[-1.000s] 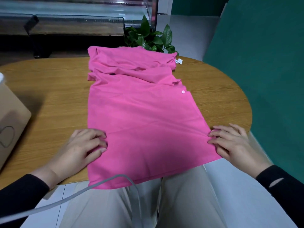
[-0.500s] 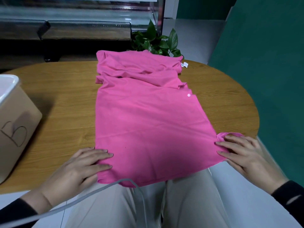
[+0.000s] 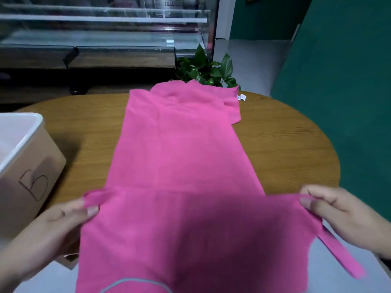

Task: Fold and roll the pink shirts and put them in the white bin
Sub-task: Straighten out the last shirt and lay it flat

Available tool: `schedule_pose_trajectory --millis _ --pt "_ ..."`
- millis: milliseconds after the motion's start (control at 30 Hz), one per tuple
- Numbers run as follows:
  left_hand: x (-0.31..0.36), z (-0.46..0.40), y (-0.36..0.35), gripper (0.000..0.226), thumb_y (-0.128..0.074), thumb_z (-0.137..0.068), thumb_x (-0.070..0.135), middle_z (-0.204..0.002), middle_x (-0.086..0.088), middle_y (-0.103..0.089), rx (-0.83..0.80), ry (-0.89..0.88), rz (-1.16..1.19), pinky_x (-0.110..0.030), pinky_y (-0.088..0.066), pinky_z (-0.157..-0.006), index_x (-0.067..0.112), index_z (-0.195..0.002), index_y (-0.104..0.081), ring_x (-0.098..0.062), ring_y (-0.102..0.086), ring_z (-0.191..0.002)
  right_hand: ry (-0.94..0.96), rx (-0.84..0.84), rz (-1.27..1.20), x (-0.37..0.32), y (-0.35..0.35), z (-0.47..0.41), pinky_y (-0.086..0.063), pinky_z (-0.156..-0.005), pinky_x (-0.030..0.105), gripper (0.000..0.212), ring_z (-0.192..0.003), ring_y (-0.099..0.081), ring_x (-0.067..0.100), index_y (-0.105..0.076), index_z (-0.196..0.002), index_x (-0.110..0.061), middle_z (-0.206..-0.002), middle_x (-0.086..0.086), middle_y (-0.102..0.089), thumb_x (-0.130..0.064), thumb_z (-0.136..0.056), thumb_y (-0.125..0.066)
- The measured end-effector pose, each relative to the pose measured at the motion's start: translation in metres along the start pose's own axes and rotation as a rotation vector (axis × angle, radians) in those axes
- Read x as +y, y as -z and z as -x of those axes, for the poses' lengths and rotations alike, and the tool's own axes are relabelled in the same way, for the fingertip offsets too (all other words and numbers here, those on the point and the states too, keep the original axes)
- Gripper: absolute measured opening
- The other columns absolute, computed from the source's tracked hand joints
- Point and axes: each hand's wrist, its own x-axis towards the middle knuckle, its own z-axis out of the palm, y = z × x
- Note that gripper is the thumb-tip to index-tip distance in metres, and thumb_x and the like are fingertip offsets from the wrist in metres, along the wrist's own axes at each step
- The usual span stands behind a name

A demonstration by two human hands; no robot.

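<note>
We judge the pink shirt (image 3: pixel 179 157) light, soft and limp, so it is best taken by its near hem corners, where our left hand (image 3: pixel 63 220) and right hand (image 3: pixel 338 214) each pinch it, lifted off the tabletop (image 3: pixel 285 132). Beyond our hands the shirt lies lengthwise toward the plant (image 3: pixel 207 70); the white bin (image 3: pixel 23 132) sits left of it.

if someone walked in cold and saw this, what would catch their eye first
The bright pink shirt, stretched down the middle of the wooden table, with its near end lifted. The left hand and right hand pinch its two near corners. A bin marked B sits at the table's left edge.
</note>
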Motion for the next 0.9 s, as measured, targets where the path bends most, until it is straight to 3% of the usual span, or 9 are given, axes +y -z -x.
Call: schedule_pose_trajectory --millis 100,200,333,433,500,567,667,800,900 --pt "0.013 -0.037 -0.009 0.022 -0.057 -0.095 0.022 -0.089 -0.012 -0.075 0.209 -0.179 -0.083 -0.023 -0.049 -0.068 0.014 -0.104 -0.076 -0.018 -0.064 -0.077 -0.045 0.057 0.042 -0.006 -0.006 -0.048 -0.040 -0.049 0.029 0.033 -0.050 -0.050 0.013 -0.056 -0.070 -0.019 -0.056 0.002 -0.053 -0.026 -0.102 -0.049" --pt "0.011 -0.070 -0.010 0.019 -0.058 -0.100 0.028 -0.077 0.006 -0.069 0.261 -0.213 -0.435 -0.019 -0.044 -0.064 0.020 -0.092 -0.074 -0.005 -0.057 -0.070 -0.019 0.061 0.142 0.001 -0.022 -0.094 -0.042 -0.054 0.028 0.027 -0.052 -0.054 0.007 -0.061 -0.081 -0.018 -0.062 -0.004 -0.060 -0.020 -0.105 -0.049" --pt "-0.009 -0.091 -0.009 0.036 -0.047 -0.089 0.045 -0.075 -0.002 -0.063 0.312 -0.197 -0.676 -0.027 -0.043 -0.071 0.013 -0.080 -0.058 -0.017 -0.061 -0.074 0.006 0.063 0.234 0.028 -0.052 -0.132 -0.040 -0.069 0.031 0.026 -0.069 -0.054 0.005 -0.054 -0.079 -0.024 -0.072 -0.012 -0.059 -0.019 -0.105 -0.050" --pt "-0.018 -0.087 -0.007 0.031 -0.048 -0.091 0.043 -0.080 0.002 -0.067 0.341 -0.233 -0.656 -0.017 -0.043 -0.073 0.016 -0.081 -0.062 -0.007 -0.061 -0.077 0.006 0.137 0.183 0.038 -0.056 -0.129 -0.042 -0.069 0.031 0.028 -0.068 -0.053 0.005 -0.054 -0.079 -0.028 -0.071 -0.007 -0.059 -0.015 -0.104 -0.051" --pt "-0.013 -0.077 -0.011 0.017 -0.056 -0.098 0.025 -0.092 0.010 -0.074 0.344 -0.249 -0.524 -0.007 -0.043 -0.078 0.020 -0.093 -0.071 0.006 -0.063 -0.083 0.018 0.212 0.105 0.031 -0.051 -0.117 -0.042 -0.068 0.028 0.028 -0.068 -0.053 0.005 -0.060 -0.079 -0.024 -0.069 -0.005 -0.060 -0.011 -0.103 -0.051" --pt "-0.005 -0.068 -0.012 0.027 -0.051 -0.102 0.005 -0.097 0.021 -0.075 0.369 -0.266 -0.388 -0.002 -0.042 -0.081 0.022 -0.102 -0.071 0.014 -0.062 -0.087 0.011 0.308 -0.009 0.021 -0.042 -0.108 -0.040 -0.063 0.024 0.030 -0.064 -0.051 0.004 -0.065 -0.079 -0.019 -0.066 -0.008 -0.060 -0.010 -0.103 -0.049" --pt "0.007 -0.062 -0.014 0.034 -0.044 -0.102 0.002 -0.101 0.015 -0.076 0.455 -0.274 -0.173 -0.002 -0.044 -0.081 0.021 -0.105 -0.072 0.010 -0.064 -0.090 0.018 0.349 -0.116 0.009 -0.036 -0.106 -0.036 -0.056 0.021 0.032 -0.060 -0.046 0.004 -0.062 -0.077 -0.018 -0.062 -0.011 -0.054 -0.013 -0.104 -0.046" --pt "0.012 -0.084 -0.008 0.022 -0.054 -0.102 0.020 -0.093 0.025 -0.073 0.482 -0.376 -0.394 -0.001 -0.040 -0.077 0.032 -0.096 -0.071 0.015 -0.060 -0.083 0.057 0.342 -0.001 0.005 -0.042 -0.130 -0.043 -0.063 0.022 0.030 -0.063 -0.052 0.006 -0.060 -0.080 -0.018 -0.067 -0.010 -0.059 -0.014 -0.106 -0.045" --pt "-0.011 -0.103 -0.003 0.022 -0.049 -0.101 0.040 -0.079 0.009 -0.069 0.400 -0.403 -0.728 -0.014 -0.041 -0.074 0.031 -0.084 -0.060 -0.004 -0.062 -0.081 0.001 0.270 0.214 0.027 -0.063 -0.150 -0.045 -0.072 0.039 0.023 -0.072 -0.058 0.016 -0.053 -0.084 -0.023 -0.075 0.001 -0.062 -0.025 -0.105 -0.045"
